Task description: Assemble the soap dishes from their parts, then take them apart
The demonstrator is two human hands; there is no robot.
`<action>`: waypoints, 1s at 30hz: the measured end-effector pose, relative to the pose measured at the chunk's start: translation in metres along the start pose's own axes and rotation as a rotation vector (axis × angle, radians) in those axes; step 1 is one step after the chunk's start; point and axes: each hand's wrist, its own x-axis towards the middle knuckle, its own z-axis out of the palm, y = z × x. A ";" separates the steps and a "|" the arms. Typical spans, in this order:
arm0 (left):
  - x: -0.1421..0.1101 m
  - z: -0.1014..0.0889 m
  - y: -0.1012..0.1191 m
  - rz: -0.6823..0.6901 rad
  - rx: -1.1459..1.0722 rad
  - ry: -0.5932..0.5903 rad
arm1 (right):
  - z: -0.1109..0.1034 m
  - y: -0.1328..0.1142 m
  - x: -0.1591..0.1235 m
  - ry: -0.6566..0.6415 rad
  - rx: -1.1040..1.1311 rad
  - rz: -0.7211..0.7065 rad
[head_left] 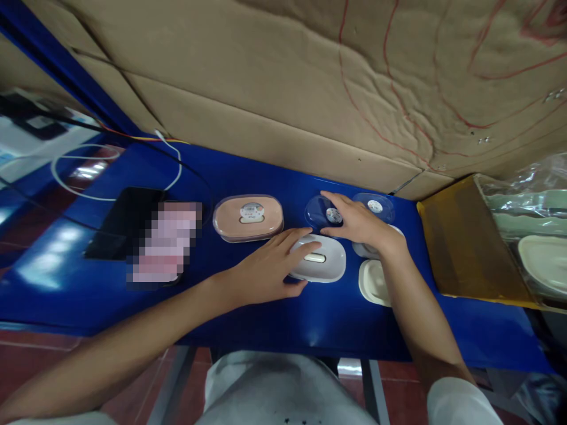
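Note:
My left hand (266, 265) reaches over the left end of a white oval lid (334, 262), which has a small slot-shaped piece in its middle. Its fingers are spread, one across the top of the lid and the thumb by the near edge. Behind that, my right hand (357, 219) spans a clear plastic lid (315, 212) bearing a round sticker, thumb at the near edge and a finger at the far edge. Another clear lid (384, 203) with a round sticker lies beyond my right wrist. A cream lid (371, 282) is partly covered by my right forearm.
A peach oval container (230, 221) with a label stands left on the blue table (266, 321). Farther left lie a black phone-like device (119, 230), a blurred-out item (166, 242) and a white cable (179, 168). A cardboard box (460, 248) holds plastic-wrapped pieces at right; a cardboard wall (266, 88) rises behind.

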 end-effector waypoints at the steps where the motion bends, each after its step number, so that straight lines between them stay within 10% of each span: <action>1: 0.000 0.000 0.000 -0.016 -0.026 -0.003 | 0.000 0.000 0.000 -0.004 0.019 -0.013; 11: 0.003 0.002 -0.003 -0.174 -0.225 0.039 | -0.036 -0.019 -0.035 -0.048 0.179 -0.107; 30: 0.002 0.011 -0.010 -0.123 -0.219 0.147 | -0.015 -0.072 -0.042 -0.185 -0.009 -0.153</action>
